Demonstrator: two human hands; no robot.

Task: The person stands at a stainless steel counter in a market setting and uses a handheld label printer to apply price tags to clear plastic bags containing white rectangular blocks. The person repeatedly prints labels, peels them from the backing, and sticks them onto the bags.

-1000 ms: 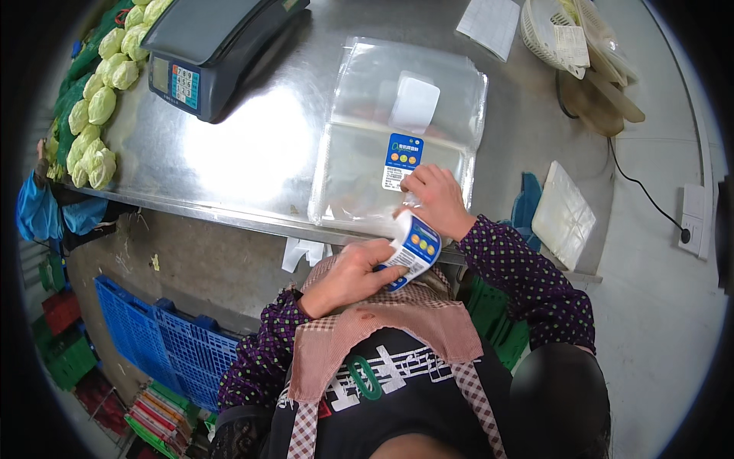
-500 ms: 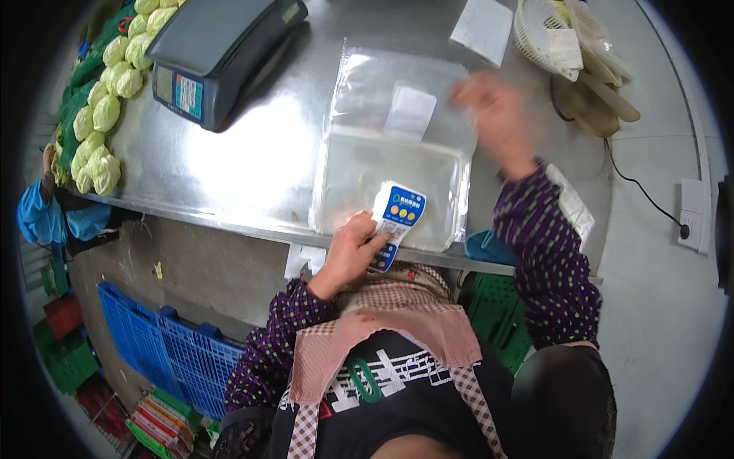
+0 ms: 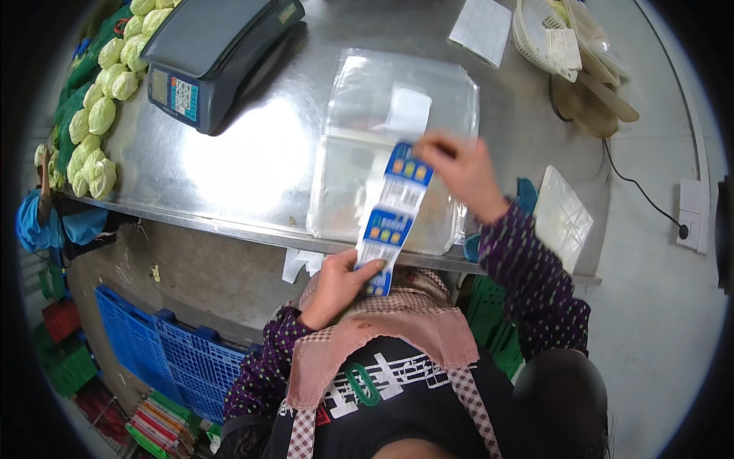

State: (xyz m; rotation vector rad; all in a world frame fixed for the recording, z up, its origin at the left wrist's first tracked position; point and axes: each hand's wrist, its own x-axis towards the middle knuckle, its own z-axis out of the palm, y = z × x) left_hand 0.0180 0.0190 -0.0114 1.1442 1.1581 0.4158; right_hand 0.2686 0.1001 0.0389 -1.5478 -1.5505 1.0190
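Label strip point(image 3: 391, 222): between both hands, near the picture's centre, running from the left hand toward a point between 12 and 1 o'clock; its lower end is partly covered by the thumb, its print too blurred to read.
Left hand point(image 3: 335, 284): fingers closed on the strip's lower end, most of them hidden beneath it.
Right hand point(image 3: 462, 172): fingers narrow, pinching the strip's upper corner; fingertips blurred.
Clear bags point(image 3: 344, 191): flat on the tabletop point(image 3: 248, 157) toward 12 o'clock, partly covered by the strip; I cannot tell whether the pale rectangle point(image 3: 409, 112) lies on or under the film.
Scale point(image 3: 218, 46): 11 o'clock, cut off by the top edge.
Blue item point(image 3: 526, 195): 2 o'clock, partly behind the right sleeve.
Half a second earlier: right hand off the strip, farther toward 1 o'clock; strip shorter, curled.
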